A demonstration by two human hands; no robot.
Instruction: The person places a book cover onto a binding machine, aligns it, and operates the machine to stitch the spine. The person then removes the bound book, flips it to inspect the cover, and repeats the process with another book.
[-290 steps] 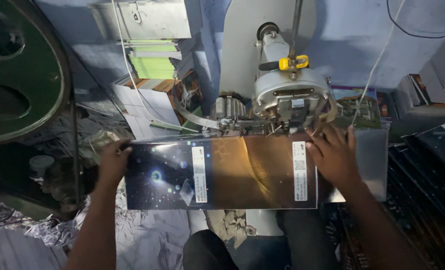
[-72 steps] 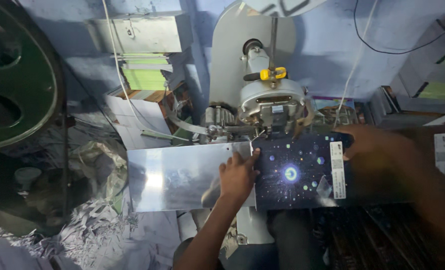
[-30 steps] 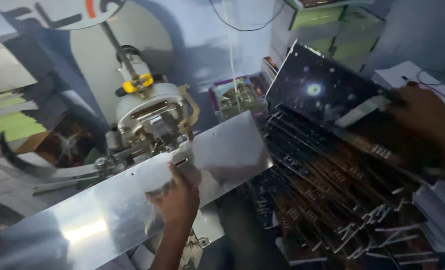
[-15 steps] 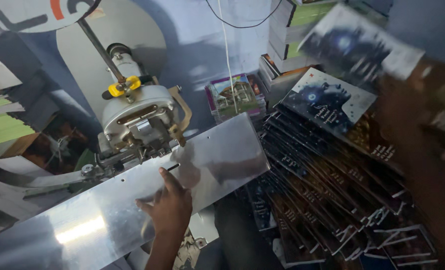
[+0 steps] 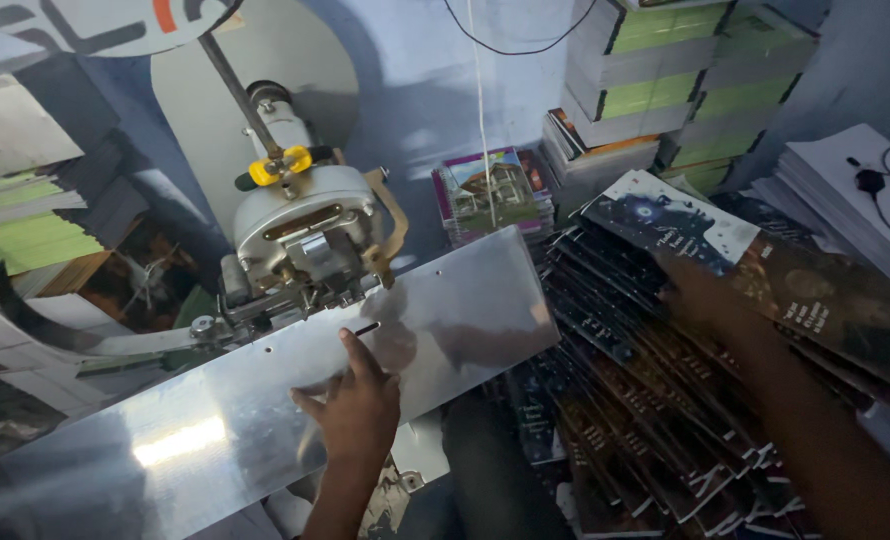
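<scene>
Now right hand (image 5: 700, 300) has seemingly lowered booklet (image 5: 665, 220) onto stack (image 5: 645, 400).

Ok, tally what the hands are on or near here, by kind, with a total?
Hands: 2, the left hand flat on the plate, the right hand on the dark booklet.
Shiny metal plate: 1.
Stitching machine with yellow knob: 1.
Dark booklet being laid down: 1.
Heap of dark booklets: 1.
Total: 6.

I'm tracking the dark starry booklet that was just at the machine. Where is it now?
In the head view it lies at upper right, the booklet on top of the fanned pile, under the right hand, below the green-edged stacks.
</scene>
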